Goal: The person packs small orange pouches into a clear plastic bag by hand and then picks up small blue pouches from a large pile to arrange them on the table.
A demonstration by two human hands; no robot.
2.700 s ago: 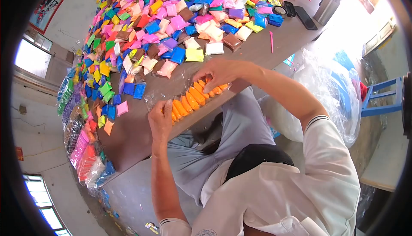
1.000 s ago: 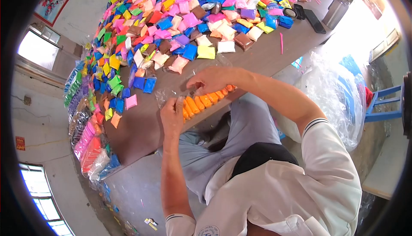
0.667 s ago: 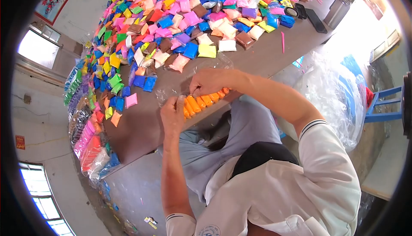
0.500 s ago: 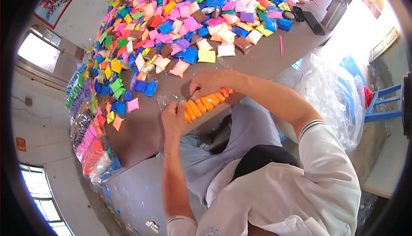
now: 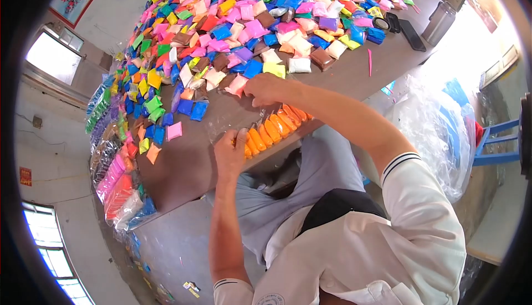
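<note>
Bagged bundles (image 5: 113, 172) line the left edge of the table (image 5: 177, 177). The left hand (image 5: 230, 151) pinches the left end of a row of orange packets (image 5: 272, 130) at the near edge. The row's long axis follows that edge; each packet lies crosswise, one end toward it. Just beyond the row, the right hand (image 5: 267, 90) has its fingertips at a salmon-pink packet (image 5: 236, 85); whether they grip it cannot be told. Farther right lie a pink stick (image 5: 370, 63) and a phone (image 5: 412, 34).

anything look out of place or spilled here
The floor looks littered: small scraps lie loose there. On the table, a thin pink stick lies by itself, apart from the heaped packets. No spill is plain, though small tears would be hard to see.
</note>
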